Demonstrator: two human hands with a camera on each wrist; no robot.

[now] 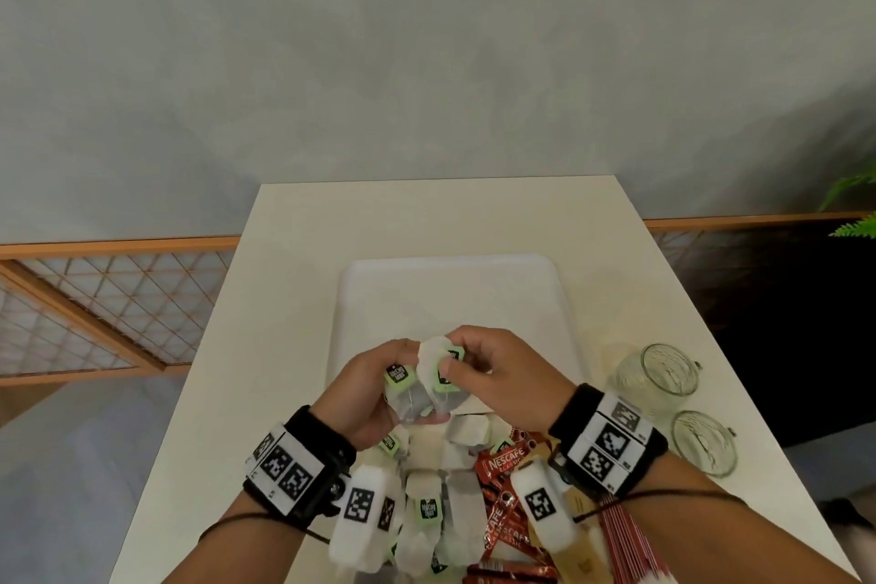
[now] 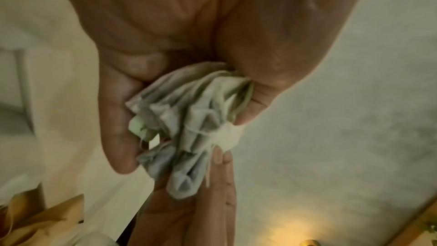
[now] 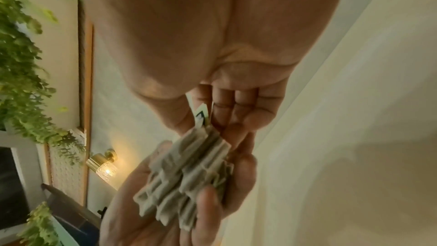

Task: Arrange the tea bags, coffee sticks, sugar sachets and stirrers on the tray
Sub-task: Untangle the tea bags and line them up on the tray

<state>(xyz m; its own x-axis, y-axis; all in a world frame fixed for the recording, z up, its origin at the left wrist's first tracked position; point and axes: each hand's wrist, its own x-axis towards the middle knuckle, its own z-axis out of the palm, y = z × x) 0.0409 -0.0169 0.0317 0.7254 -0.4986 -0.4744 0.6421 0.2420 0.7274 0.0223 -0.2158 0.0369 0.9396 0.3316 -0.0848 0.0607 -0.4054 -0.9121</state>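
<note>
Both hands meet over the near edge of the white tray [image 1: 455,280]. My left hand [image 1: 379,394] grips a bunch of tea bags [image 1: 410,398] with green tags; in the left wrist view the tea bags [image 2: 187,124] sit crumpled between thumb and fingers. My right hand [image 1: 479,375] pinches one tea bag [image 1: 438,360] by its green tag, pressed against the bunch. The right wrist view shows that tag [image 3: 201,115] between thumb and fingers, above the stacked bags [image 3: 187,180]. More tea bags [image 1: 450,507], red coffee sticks [image 1: 505,465], brown sachets [image 1: 578,550] and red stirrers [image 1: 625,536] lie under my wrists.
Two glass jars [image 1: 663,375] [image 1: 704,441] lie on their sides at the right of the white table [image 1: 294,280]. A wooden lattice rail [image 1: 95,299] runs behind on the left. Green fern leaves [image 1: 853,204] show at the far right.
</note>
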